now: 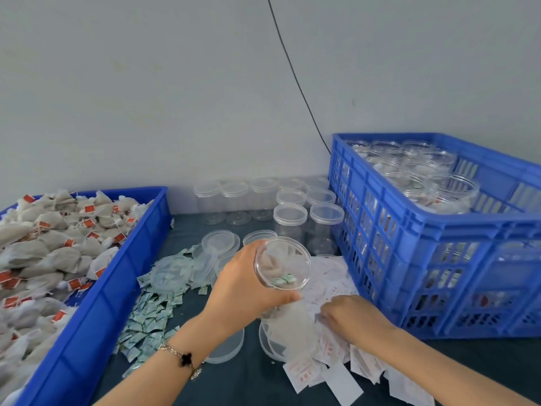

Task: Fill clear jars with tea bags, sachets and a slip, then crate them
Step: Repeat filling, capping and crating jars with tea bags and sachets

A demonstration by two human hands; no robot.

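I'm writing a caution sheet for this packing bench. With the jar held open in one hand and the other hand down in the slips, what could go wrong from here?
1. The left hand holds the open jar tilted with no lid on; the tea bags and the green sachet inside might spill.
2. The right hand reaches into overlapping paper slips; its fingers could lift several instead of one.
3. Loose lids sit close beside the left hand, so a forearm sweep may knock them.

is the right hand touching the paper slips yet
Touching. The head view shows the right hand lying fingers-down on the pile of paper slips, with no gap visible beneath the fingertips.
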